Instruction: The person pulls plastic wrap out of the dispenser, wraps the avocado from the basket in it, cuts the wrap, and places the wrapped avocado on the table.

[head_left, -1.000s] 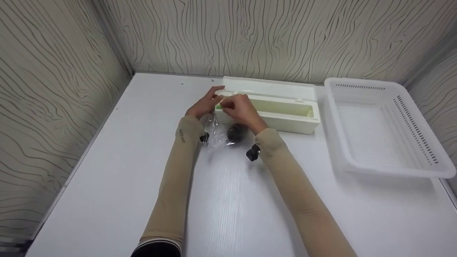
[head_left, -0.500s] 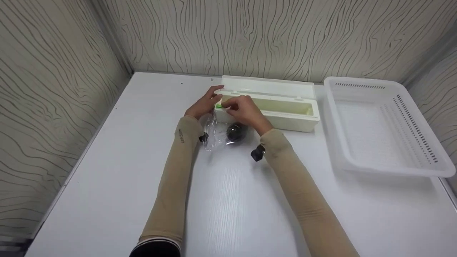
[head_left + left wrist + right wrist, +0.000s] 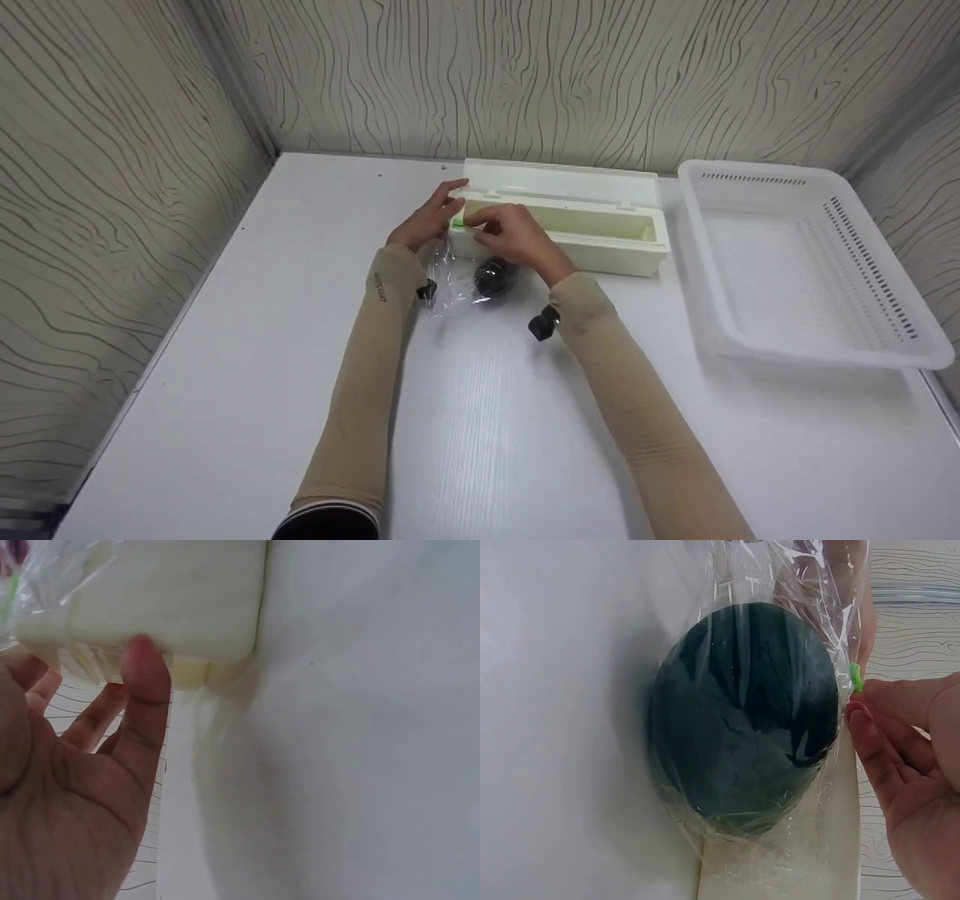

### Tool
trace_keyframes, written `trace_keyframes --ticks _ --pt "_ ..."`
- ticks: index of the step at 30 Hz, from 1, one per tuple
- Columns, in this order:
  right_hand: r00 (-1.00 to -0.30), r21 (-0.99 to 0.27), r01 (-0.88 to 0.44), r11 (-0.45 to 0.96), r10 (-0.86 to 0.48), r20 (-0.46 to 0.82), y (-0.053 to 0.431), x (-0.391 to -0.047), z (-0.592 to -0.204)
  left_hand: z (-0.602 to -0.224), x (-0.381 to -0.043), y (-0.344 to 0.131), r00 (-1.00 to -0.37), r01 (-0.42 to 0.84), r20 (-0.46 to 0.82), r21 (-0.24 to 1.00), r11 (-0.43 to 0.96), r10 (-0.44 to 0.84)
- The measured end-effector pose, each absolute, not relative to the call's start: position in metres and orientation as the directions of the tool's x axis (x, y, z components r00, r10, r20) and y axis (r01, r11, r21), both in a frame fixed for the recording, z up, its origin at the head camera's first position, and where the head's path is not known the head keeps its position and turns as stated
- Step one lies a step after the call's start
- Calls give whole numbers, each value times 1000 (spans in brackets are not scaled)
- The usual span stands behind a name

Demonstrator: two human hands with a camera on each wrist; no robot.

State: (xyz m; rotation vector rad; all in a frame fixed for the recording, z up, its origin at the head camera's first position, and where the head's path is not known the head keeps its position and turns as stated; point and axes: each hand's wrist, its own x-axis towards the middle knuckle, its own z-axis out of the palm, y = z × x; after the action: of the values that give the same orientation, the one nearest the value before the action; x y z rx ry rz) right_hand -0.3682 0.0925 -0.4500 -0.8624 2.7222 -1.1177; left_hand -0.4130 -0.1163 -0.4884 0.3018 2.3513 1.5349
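A long white cling film box (image 3: 600, 259) lies at the back of the table with its lid (image 3: 562, 180) tipped back. My left hand (image 3: 427, 221) holds its left end, fingers and thumb around the end wall (image 3: 172, 600). My right hand (image 3: 517, 232) pinches at a small green slider (image 3: 856, 676) at the left of the box's front edge, thumb and forefinger together. Clear film (image 3: 450, 281) hangs over the front and covers a dark green, rounded fruit or vegetable (image 3: 746, 720), whose kind I cannot tell. The slider is partly hidden by fingertips.
To the right of the box stands a white plastic basket (image 3: 712, 300) with slotted sides. A patterned wall (image 3: 480, 82) rises close behind the box. Small black wrist devices (image 3: 544, 322) hang under both forearms, near the film.
My right hand and wrist have shifted slightly right, and more of the green slider shows. My left hand stays at the box end. The dark rounded thing has barely moved.
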Motion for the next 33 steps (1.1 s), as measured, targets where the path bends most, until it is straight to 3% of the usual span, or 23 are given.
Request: trace_keyframes --ticks 13,20,33 --pt "-856 -700 -471 537 -472 214 116 -354 -457 -487 -410 -117 -933 1 -145 915 404 330" --pt "-849 -584 -521 623 -451 276 113 -338 -465 -487 -410 -121 -935 -10 -146 922 386 324" --pt "-853 -398 -519 757 -488 185 87 -330 -476 -485 -408 -120 -936 -18 -142 933 360 321"
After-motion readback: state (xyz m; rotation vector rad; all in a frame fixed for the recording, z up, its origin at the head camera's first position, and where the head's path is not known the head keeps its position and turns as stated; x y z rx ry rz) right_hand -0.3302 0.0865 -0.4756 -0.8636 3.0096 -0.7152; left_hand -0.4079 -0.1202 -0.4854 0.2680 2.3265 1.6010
